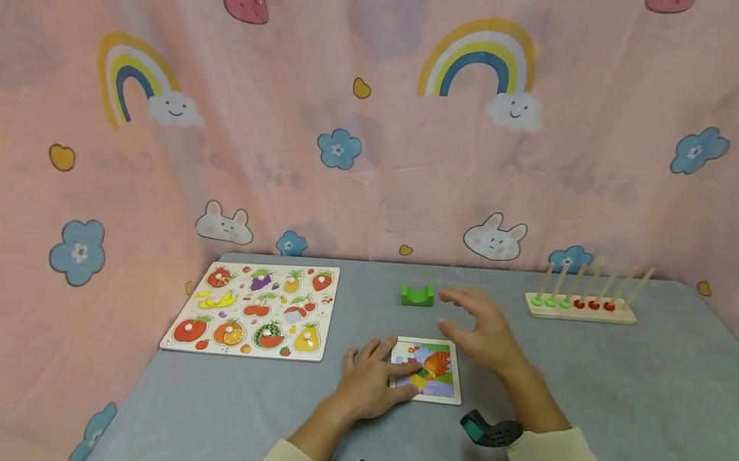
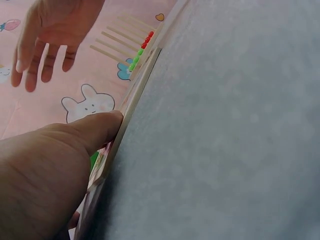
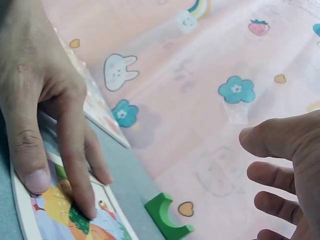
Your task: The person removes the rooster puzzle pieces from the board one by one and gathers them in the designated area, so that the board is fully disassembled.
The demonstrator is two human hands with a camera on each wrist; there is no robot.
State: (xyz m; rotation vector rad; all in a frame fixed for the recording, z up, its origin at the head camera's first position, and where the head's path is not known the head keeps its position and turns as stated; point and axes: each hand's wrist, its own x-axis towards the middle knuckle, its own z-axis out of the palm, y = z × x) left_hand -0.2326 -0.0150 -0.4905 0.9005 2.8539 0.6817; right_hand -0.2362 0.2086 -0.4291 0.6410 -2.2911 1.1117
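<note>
A small square picture puzzle (image 1: 446, 390) in a pale wooden frame lies flat on the grey table. My left hand (image 1: 373, 382) rests on its left side, thumb and forefinger touching the colourful picture (image 3: 55, 212). Raised above the table to the puzzle's right, my right hand (image 1: 485, 330) holds nothing; its fingers (image 3: 272, 175) are loosely bent and apart. A green block with a curved notch (image 1: 417, 295) stands just behind the puzzle, nearest the right hand's fingertips. In the left wrist view the left thumb (image 2: 102, 127) lies on the frame's edge.
A large fruit peg board (image 1: 248, 311) lies at the back left. At the back right stands a wooden base with upright pegs (image 1: 583, 307), bearing green and red beads. A patterned pink curtain (image 1: 364, 185) hangs behind the table (image 1: 686, 384).
</note>
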